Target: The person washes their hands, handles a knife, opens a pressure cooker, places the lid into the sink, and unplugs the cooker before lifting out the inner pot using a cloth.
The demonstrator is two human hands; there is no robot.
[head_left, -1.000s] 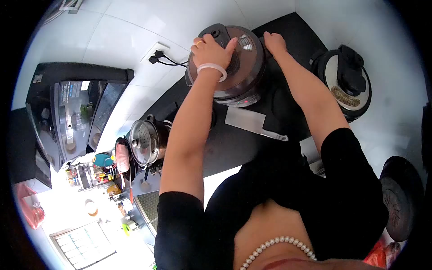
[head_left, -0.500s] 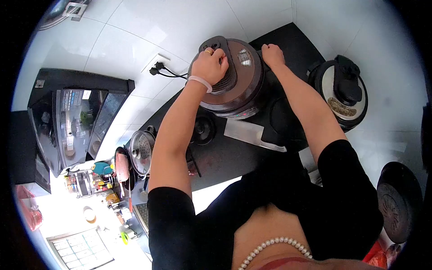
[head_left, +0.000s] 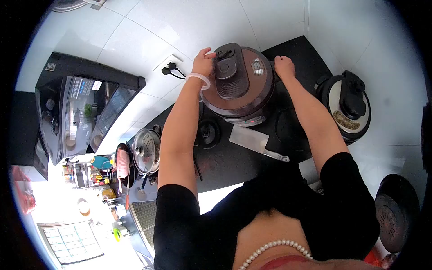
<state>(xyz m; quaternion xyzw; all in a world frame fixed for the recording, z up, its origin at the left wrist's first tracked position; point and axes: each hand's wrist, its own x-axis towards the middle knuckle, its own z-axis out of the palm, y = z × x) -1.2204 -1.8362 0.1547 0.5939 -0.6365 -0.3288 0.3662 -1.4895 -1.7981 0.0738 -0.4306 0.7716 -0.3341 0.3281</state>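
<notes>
A round brown electric cooker [head_left: 256, 90] with a dark handle panel on its closed lid stands on the black counter. My left hand [head_left: 204, 62] is at the lid's left edge, fingers apart, with a pale bangle on the wrist. At the cooker's right side, my right hand [head_left: 285, 67] has its fingers curled near the rim; what they hold, if anything, is hidden. A cleaver [head_left: 249, 139] lies flat just in front of the cooker, its handle pointing right. Left of the cleaver sits a black round lid [head_left: 209, 133].
A second cooker [head_left: 344, 108] with a cream lid stands at the right. Plugs [head_left: 169, 69] sit in the wall socket. A steel pot with a glass lid [head_left: 146, 151] and a pan [head_left: 125, 165] are at the left. The black counter [head_left: 225, 166] ends before my body.
My left hand has moved from the top of the lid to its left edge, and its fingers have opened. My right hand stays beside the cooker. The view has shifted somewhat.
</notes>
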